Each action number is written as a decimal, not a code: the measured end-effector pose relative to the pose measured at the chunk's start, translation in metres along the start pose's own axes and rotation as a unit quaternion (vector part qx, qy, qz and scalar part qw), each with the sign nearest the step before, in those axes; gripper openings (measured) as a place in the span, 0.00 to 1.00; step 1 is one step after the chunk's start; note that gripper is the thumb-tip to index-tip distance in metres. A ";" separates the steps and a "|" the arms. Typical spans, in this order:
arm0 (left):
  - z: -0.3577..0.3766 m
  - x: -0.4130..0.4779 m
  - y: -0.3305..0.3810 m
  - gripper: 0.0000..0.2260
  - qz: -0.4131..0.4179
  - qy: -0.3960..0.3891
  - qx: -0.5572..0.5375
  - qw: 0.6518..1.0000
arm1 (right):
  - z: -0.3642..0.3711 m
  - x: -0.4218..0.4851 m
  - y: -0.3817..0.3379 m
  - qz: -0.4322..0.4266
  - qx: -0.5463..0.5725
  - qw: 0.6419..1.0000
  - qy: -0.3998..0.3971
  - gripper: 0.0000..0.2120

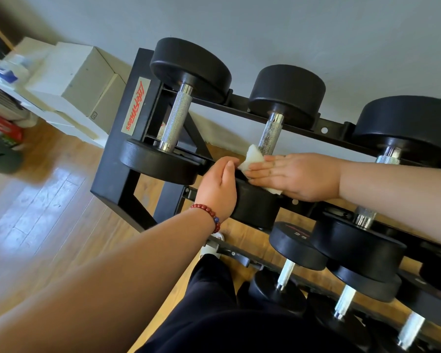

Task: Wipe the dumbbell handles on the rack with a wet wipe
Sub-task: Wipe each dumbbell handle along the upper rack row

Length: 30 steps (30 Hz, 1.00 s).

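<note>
A black three-tier rack (117, 154) carries black dumbbells with knurled steel handles. On the top tier are a left handle (176, 118), a middle handle (270, 136) and a right handle (390, 156). A white wet wipe (252, 159) lies on the near head (255, 207) of the middle dumbbell, just below its handle. My right hand (295, 177) presses flat on the wipe with straight fingers. My left hand (219, 184), with a red bead bracelet on its wrist, curls round the left edge of that same head.
Smaller dumbbells (295, 245) lie on the lower tiers at the lower right. Cardboard boxes (82, 80) are stacked left of the rack against the grey wall. The wooden floor (36, 200) spreads to the left. My dark-trousered leg (214, 301) stands close to the rack.
</note>
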<state>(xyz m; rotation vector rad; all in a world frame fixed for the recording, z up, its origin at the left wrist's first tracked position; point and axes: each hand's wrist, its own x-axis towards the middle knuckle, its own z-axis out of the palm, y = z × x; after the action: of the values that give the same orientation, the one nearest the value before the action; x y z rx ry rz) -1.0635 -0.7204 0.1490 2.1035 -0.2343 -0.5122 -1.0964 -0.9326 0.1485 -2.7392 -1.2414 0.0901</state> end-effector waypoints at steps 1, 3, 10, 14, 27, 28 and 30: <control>0.000 0.001 0.000 0.15 0.000 -0.001 0.000 1.000 | 0.000 0.004 -0.002 0.006 0.008 1.000 -0.005 0.22; 0.000 0.001 -0.001 0.15 0.001 -0.003 0.004 1.000 | 0.001 0.005 -0.003 0.012 0.023 1.000 -0.006 0.23; -0.002 0.001 0.001 0.15 0.001 -0.005 0.004 1.000 | 0.003 0.000 -0.001 0.006 -0.003 1.000 0.015 0.22; -0.001 0.001 0.002 0.15 0.006 -0.006 0.004 1.000 | 0.000 0.004 0.007 0.011 -0.011 0.999 0.031 0.20; 0.001 0.002 -0.003 0.15 -0.002 0.006 -0.013 1.000 | 0.007 0.005 0.002 0.271 -0.030 0.949 0.159 0.22; 0.001 0.002 -0.003 0.15 -0.001 0.007 -0.013 1.000 | 0.010 0.009 -0.003 0.279 -0.023 0.946 0.162 0.22; 0.002 0.002 -0.003 0.15 0.004 0.011 -0.011 1.000 | 0.017 0.008 -0.013 0.242 -0.013 0.958 0.151 0.22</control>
<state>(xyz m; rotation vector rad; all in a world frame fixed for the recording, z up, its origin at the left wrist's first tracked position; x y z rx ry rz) -1.0627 -0.7207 0.1447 2.0849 -0.2243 -0.4839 -1.1025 -0.9160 0.1339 -2.8733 -0.4855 -0.2887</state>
